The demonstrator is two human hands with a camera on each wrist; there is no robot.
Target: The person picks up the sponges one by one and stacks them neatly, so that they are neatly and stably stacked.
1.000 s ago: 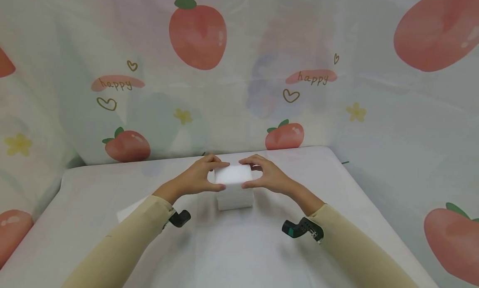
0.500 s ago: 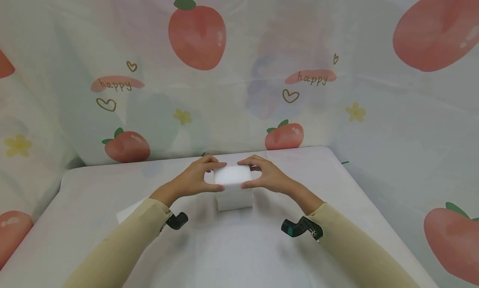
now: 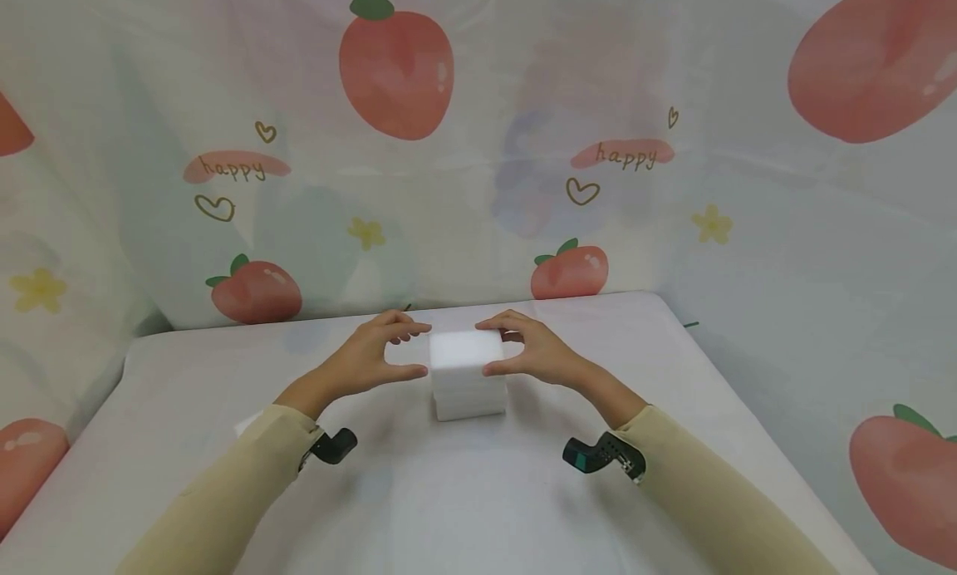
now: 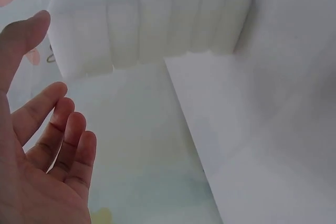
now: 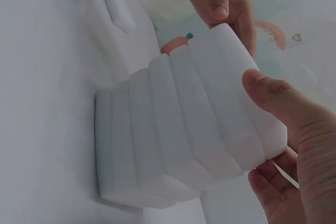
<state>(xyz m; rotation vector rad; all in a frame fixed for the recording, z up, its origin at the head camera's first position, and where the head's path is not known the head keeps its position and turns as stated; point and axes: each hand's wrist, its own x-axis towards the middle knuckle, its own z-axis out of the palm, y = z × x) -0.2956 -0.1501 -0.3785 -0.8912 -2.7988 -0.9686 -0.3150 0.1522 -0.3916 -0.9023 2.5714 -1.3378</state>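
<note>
A stack of several white sponge blocks point(image 3: 467, 384) stands upright on the white tabletop, its layers slightly staggered. My right hand point(image 3: 537, 352) holds the top sponge point(image 5: 223, 90) at its right end, thumb on the near side and fingers on the far side. Just left of the stack, my left hand point(image 3: 366, 361) is spread with thumb and fingers apart and nothing between them. In the left wrist view, the left thumb point(image 4: 37, 27) is right at the edge of the top block, and the other fingers point(image 4: 63, 145) are loosely bent, apart from the stack.
Another white block point(image 5: 116, 6) lies on the table off to the left, mostly hidden by the left sleeve point(image 3: 224, 484) in the head view. A fruit-printed cloth point(image 3: 478, 101) hangs behind the table. Each wrist wears a black camera point(image 3: 604, 456).
My left hand has let go of the top sponge and moved left, off the stack, its sleeve covering more of the loose block. The right hand and the stack stay in place.
</note>
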